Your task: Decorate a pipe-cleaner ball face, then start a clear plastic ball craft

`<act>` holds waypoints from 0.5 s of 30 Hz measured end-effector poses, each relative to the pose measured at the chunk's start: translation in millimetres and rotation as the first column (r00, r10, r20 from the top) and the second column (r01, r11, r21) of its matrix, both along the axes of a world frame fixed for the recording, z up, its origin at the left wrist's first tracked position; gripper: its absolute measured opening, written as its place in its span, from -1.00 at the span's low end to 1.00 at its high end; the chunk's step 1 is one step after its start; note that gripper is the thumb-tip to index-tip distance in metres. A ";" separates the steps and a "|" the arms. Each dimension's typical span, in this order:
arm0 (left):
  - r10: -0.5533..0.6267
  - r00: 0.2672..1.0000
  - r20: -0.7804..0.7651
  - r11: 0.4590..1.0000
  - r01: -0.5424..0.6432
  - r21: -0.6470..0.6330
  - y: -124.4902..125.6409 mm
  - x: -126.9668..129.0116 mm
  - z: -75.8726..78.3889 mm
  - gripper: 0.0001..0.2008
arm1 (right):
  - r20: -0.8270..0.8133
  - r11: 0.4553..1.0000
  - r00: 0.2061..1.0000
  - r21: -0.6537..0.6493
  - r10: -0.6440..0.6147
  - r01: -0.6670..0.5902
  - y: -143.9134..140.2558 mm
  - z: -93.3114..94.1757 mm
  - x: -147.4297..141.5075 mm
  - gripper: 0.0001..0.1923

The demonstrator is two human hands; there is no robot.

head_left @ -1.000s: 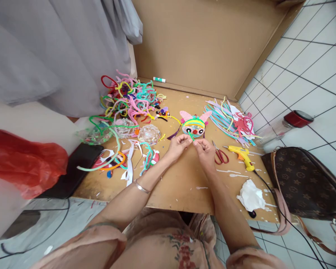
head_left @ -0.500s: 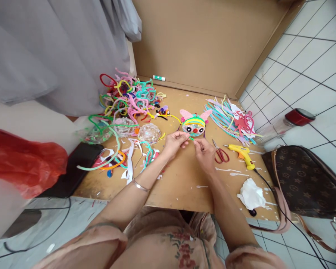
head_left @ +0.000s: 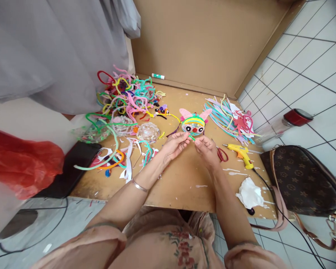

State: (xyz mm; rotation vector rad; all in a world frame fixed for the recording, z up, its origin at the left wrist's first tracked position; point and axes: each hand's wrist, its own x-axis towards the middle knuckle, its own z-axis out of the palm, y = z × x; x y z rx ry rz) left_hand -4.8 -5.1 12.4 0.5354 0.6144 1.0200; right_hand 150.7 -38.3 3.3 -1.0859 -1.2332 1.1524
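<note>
My left hand (head_left: 174, 144) and my right hand (head_left: 207, 148) meet over a low wooden board (head_left: 182, 179), both pinching a short green pipe cleaner (head_left: 191, 137) between their fingertips. Just beyond the fingers lies a round craft face (head_left: 193, 124) with pink ears, two black-and-white eyes, a red nose and coloured stripes. A thin bangle circles my left wrist.
A tangled heap of pipe cleaners (head_left: 128, 97) fills the board's far left, straight foam strips (head_left: 226, 119) the far right. Red scissors (head_left: 220, 153), a yellow glue gun (head_left: 240, 152), crumpled tissue (head_left: 250, 194) and a brown handbag (head_left: 302, 183) sit at right. A red bag (head_left: 19, 160) lies left.
Both hands have shifted slightly farther up the board toward the craft face, still working the green pipe cleaner between them. The view has tilted a little.
</note>
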 end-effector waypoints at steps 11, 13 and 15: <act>0.307 0.941 -0.144 0.946 -0.285 0.152 8.7 -2.9 -3.1 -0.72 | 0.014 0.976 0.976 0.018 -0.219 0.219 4.2 7.1 10.9 -0.63; 0.325 0.935 -0.141 0.941 -0.304 0.150 9.4 -3.0 -3.1 -0.73 | 0.023 0.970 0.970 0.003 -0.242 0.242 4.9 5.2 10.1 -0.63; 0.324 0.936 -0.140 0.942 -0.304 0.144 9.3 -3.1 -3.3 -0.71 | 0.034 0.968 0.968 -0.012 -0.250 0.250 5.6 3.4 8.8 -0.62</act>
